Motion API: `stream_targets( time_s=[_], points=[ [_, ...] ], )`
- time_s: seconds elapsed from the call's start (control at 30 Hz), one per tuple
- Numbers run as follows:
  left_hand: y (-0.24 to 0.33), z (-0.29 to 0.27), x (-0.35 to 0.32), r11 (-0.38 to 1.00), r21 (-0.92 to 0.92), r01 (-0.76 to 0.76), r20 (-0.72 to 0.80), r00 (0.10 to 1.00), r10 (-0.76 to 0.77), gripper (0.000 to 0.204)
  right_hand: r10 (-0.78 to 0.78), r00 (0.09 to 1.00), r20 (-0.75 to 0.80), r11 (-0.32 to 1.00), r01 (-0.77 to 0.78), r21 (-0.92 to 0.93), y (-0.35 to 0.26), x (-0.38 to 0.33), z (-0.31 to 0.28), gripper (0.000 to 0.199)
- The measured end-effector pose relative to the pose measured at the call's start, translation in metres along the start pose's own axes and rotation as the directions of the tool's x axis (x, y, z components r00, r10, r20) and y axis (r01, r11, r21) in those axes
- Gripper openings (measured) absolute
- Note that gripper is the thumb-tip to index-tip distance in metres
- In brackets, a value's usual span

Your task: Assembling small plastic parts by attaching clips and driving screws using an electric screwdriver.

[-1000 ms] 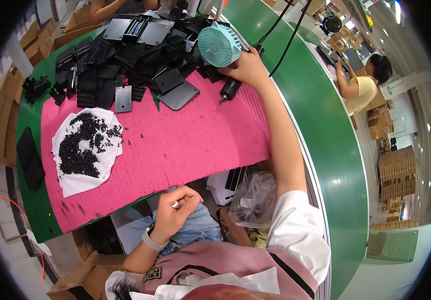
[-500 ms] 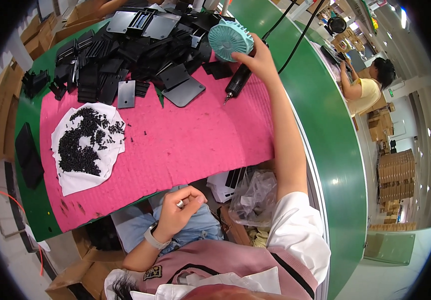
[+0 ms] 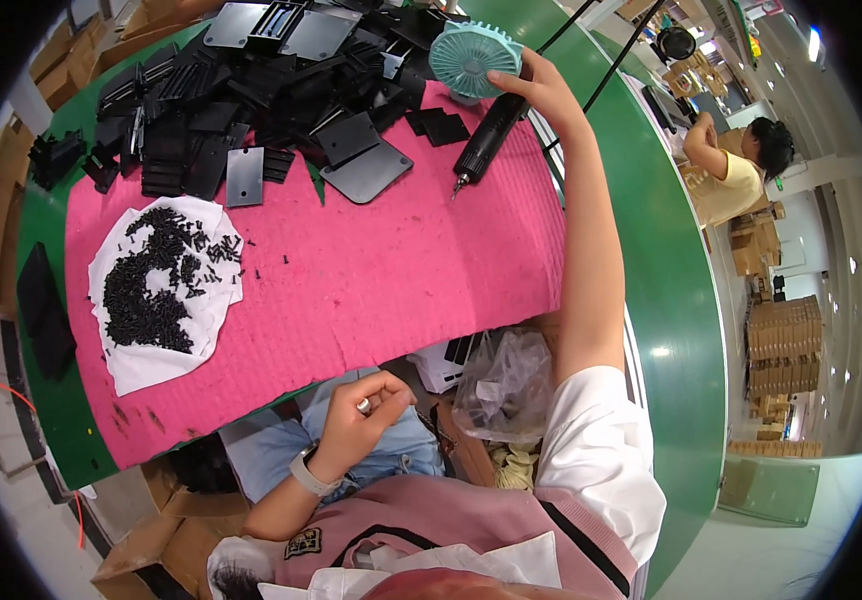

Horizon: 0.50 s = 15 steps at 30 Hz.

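My right hand (image 3: 543, 92) is stretched to the far side of the table, its fingers closed on the edge of a small teal fan (image 3: 473, 62). Just below the fan, a black electric screwdriver (image 3: 492, 138) lies on the pink mat (image 3: 351, 275), its tip toward me. My left hand (image 3: 362, 418) rests curled above my lap, off the mat's near edge; a ring and a white wristband show on it. Whether its curled fingers hold anything is hidden. On the mat's left, many black screws (image 3: 146, 300) lie on a white cloth (image 3: 141, 368).
A heap of black plates and brackets (image 3: 281, 90) covers the far left of the green table (image 3: 676, 330). One black block (image 3: 48, 310) sits at the left edge. A clear plastic bag (image 3: 501, 385) is under the near edge. Another person in yellow (image 3: 731, 180) works at the far right.
My right hand and the fan have shifted slightly right and farther away in the picture. My left hand stays curled above my lap.
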<state>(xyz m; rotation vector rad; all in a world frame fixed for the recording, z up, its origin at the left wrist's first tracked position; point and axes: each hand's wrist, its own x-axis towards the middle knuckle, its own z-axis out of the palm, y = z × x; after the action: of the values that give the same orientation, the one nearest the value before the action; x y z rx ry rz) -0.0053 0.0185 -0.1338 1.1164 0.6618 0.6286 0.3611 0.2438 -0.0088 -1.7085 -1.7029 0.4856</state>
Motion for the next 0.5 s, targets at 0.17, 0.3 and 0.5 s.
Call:
stream_targets(
  time_s=[0.17,0.3,0.5],
  points=[
    [-0.002,0.0,0.003,1.0,0.01,0.013,0.011,1.0,-0.013,0.01,-0.069,0.992,-0.102,0.994,0.078,0.082,0.011,-0.002,0.01,0.043],
    [-0.003,-0.001,0.005,1.0,0.014,0.01,0.03,0.999,-0.011,0.009,-0.076,0.984,-0.16,0.997,0.075,-0.013,0.03,-0.003,0.003,0.047],
    [-0.002,-0.001,0.005,0.999,0.021,0.025,0.034,0.999,-0.026,0.009,0.092,0.995,-0.037,0.995,-0.091,0.039,0.013,-0.005,0.001,0.046]
  ],
)
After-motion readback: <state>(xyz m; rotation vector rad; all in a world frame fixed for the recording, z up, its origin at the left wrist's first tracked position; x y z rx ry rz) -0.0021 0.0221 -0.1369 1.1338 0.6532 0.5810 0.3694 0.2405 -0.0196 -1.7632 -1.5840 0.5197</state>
